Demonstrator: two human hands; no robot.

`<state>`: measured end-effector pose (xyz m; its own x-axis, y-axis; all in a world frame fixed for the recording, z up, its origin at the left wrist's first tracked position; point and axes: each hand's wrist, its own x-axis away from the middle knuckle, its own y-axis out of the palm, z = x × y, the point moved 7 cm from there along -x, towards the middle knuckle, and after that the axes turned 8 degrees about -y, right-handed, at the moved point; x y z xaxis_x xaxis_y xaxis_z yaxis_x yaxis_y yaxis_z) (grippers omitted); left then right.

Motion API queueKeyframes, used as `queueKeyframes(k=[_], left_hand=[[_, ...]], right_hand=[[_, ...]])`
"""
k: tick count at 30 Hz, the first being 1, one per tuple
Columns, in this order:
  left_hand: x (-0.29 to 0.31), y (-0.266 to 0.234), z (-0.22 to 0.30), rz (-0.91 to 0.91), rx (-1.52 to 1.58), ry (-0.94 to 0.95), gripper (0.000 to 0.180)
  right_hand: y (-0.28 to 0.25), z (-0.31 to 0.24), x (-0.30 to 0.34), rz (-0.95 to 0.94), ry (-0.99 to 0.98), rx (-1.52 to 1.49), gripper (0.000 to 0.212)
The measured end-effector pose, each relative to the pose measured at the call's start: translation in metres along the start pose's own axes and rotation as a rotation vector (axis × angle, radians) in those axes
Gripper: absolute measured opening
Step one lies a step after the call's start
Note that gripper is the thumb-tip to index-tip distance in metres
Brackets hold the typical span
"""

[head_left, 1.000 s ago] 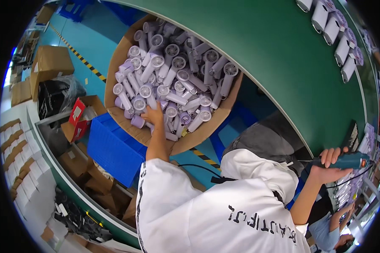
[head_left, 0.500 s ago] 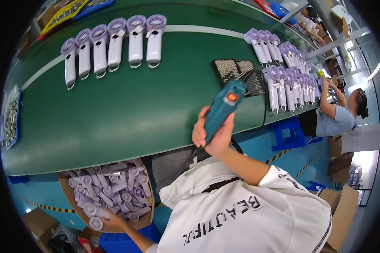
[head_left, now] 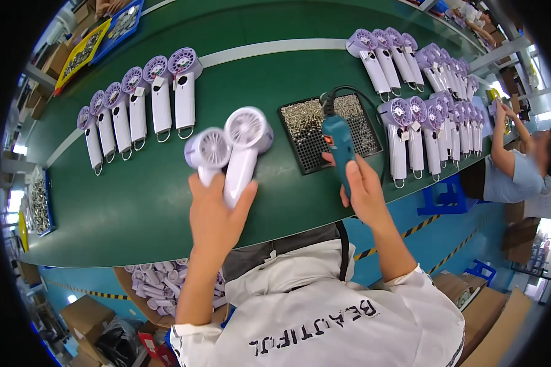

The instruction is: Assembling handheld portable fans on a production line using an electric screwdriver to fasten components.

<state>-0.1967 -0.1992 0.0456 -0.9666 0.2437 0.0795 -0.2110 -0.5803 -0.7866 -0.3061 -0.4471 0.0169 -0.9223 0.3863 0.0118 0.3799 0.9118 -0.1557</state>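
Note:
Two white and lilac handheld fans (head_left: 242, 156) are gripped side by side in my left hand (head_left: 215, 214), over the green table with their round heads pointing away from me. My right hand (head_left: 364, 189) is wrapped round a teal electric screwdriver (head_left: 338, 137) with an orange switch. The screwdriver's far end, with its cord, lies over a black screw tray (head_left: 309, 144) full of small screws in a grid of holes. Where its bit is, I cannot make out. A row of several fans (head_left: 159, 101) lies at the far left of the table.
More fans (head_left: 401, 131) lie in rows at the right. Below the table's front edge stands a cardboard box (head_left: 127, 286) of fans. Blue and yellow trays (head_left: 82, 55) hold parts at the far left. A co-worker (head_left: 514, 171) sits at the right by a blue stool (head_left: 444, 197).
My left hand has come up from the cardboard box to above the table, bringing two fans. My right hand has moved right with the screwdriver, whose orientation has changed.

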Motion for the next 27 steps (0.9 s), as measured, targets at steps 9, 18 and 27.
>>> queueKeyframes(k=[9, 18, 27], left_hand=[[-0.030, 0.024, 0.028, 0.010, -0.015, 0.019, 0.036], [-0.042, 0.026, 0.010, -0.051, 0.223, 0.003, 0.038], [-0.009, 0.007, 0.040, -0.088, -0.217, 0.627, 0.053]], right_hand=[[0.016, 0.006, -0.001, -0.045, 0.051, -0.127, 0.045], [0.018, 0.015, -0.007, -0.082, 0.075, -0.223, 0.050], [-0.003, 0.002, -0.006, 0.005, 0.103, -0.341, 0.071]])
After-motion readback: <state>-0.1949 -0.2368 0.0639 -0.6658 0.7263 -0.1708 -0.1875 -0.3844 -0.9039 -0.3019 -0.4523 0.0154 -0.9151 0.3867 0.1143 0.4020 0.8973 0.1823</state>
